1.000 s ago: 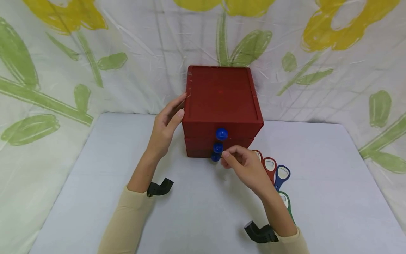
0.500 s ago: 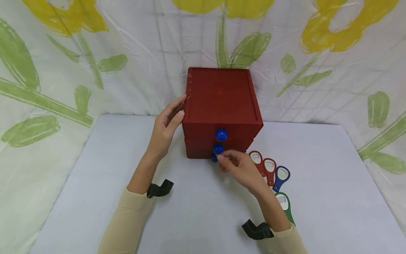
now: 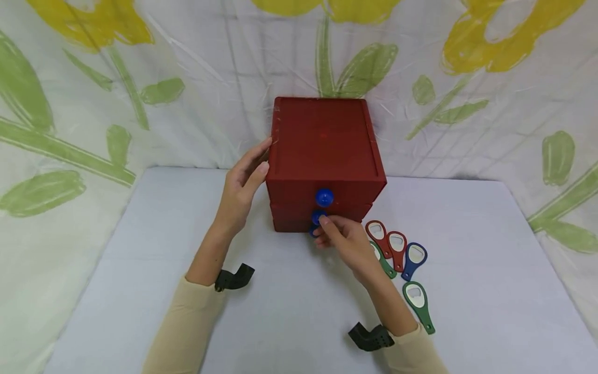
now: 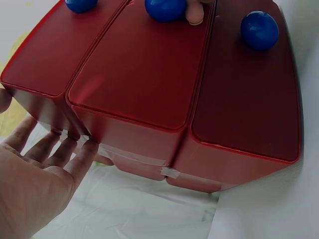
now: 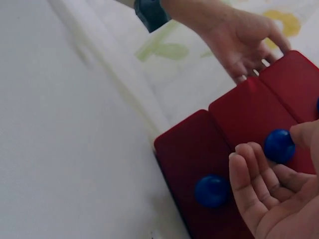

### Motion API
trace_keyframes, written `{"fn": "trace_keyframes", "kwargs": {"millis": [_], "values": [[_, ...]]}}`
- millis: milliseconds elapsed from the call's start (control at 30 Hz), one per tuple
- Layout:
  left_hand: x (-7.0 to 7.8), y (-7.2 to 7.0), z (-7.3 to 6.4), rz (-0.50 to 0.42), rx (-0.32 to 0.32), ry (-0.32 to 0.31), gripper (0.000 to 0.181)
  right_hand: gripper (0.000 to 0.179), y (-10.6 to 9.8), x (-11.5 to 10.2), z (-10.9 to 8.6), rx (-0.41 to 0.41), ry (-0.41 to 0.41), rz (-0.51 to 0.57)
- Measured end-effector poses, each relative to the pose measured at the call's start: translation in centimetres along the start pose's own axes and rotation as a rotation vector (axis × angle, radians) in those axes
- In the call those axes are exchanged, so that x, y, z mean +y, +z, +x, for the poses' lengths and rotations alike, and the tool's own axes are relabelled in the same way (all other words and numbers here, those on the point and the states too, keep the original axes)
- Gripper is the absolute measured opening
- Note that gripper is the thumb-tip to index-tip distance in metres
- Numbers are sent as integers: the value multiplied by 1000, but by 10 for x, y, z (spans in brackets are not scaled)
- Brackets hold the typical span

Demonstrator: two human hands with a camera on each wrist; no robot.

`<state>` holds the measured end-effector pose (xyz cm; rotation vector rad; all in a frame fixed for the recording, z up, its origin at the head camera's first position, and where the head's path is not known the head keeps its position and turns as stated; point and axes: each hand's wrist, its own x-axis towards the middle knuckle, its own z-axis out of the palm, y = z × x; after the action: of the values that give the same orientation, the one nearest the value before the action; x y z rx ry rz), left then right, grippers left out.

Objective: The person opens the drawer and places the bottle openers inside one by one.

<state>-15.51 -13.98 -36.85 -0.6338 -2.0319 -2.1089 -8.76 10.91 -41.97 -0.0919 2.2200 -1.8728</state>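
No text, label, brand, number or sign can be read in any of the three views.

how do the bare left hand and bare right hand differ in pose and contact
The left hand rests against the side of the boxy dark-red drawer unit; the right hand is at its front, pinching the round, glossy blue middle knob. The left hand's fingers are mostly straight, while the right hand's are curled. Both emerge from beige sleeves.
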Motion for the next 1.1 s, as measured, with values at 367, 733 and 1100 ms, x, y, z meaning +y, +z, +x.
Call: {"fn": "trace_keyframes", "kwargs": {"millis": [367,733,1100], "values": [[1,0,2,-13,-23,-4,52,37,-2,1,-1,9,-35,-7],[0,1,-2,-6,-5,-10,51,36,-1,7,-1,4,-58,-14],[0,2,0,-27,5,-3,52,36,-6,1,-3,-12,-59,-79]]}}
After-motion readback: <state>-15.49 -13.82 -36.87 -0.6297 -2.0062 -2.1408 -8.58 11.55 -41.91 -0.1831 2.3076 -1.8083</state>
